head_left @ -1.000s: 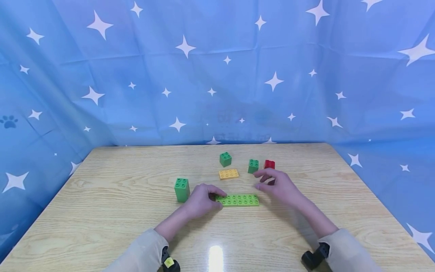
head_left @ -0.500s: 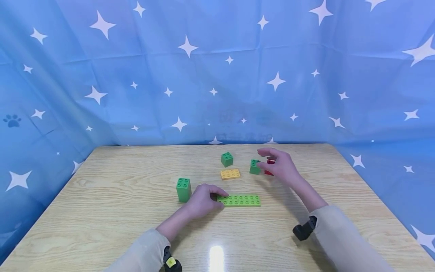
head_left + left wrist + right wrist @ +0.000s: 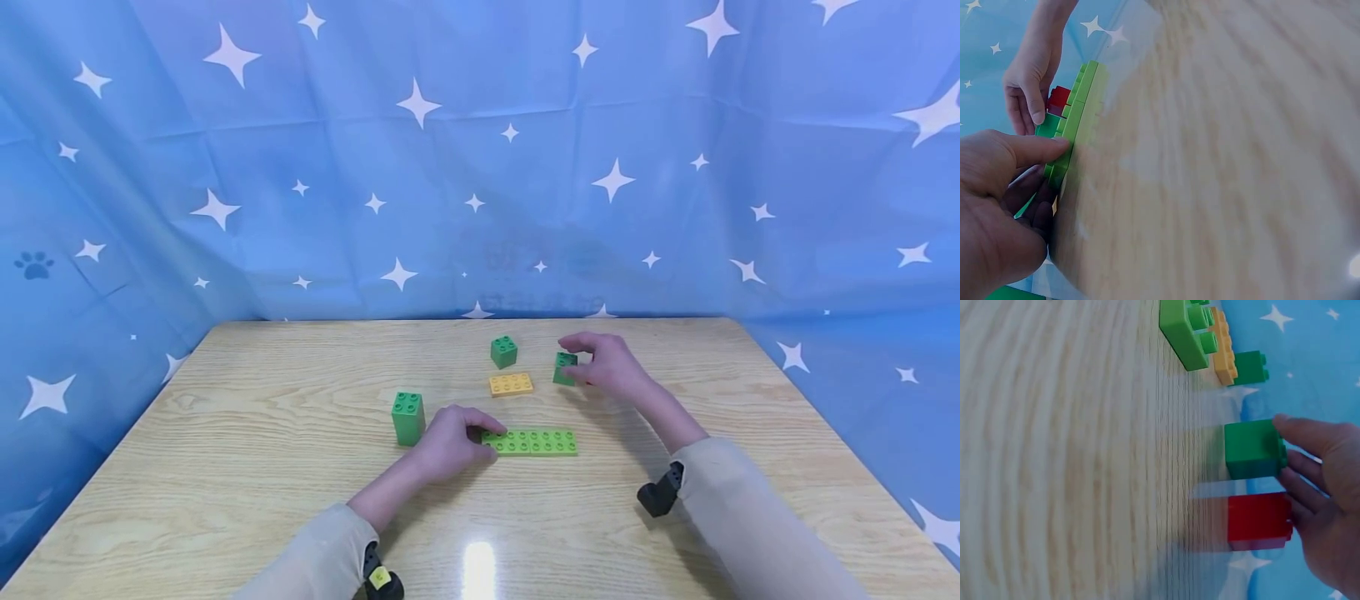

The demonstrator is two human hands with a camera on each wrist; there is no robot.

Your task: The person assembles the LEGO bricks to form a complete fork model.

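In the head view my left hand pinches the left end of a long lime-green strip of toy building bricks, lying flat on the table with a seam across its middle. The left wrist view has the thumb along the near edge of the strip. My right hand is spread over a small dark-green brick, thumb at its upper edge, fingers behind it. A red brick stands beside that one, hidden behind the right hand in the head view.
A flat yellow-orange brick lies behind the strip, with another small green brick farther back. A tall green brick stands close to the left hand. A blue star-patterned curtain hangs behind the table.
My right hand has moved away from me over the red brick, then left to the dark-green brick beside it. My left hand stays on the strip. The head view shifts slightly.
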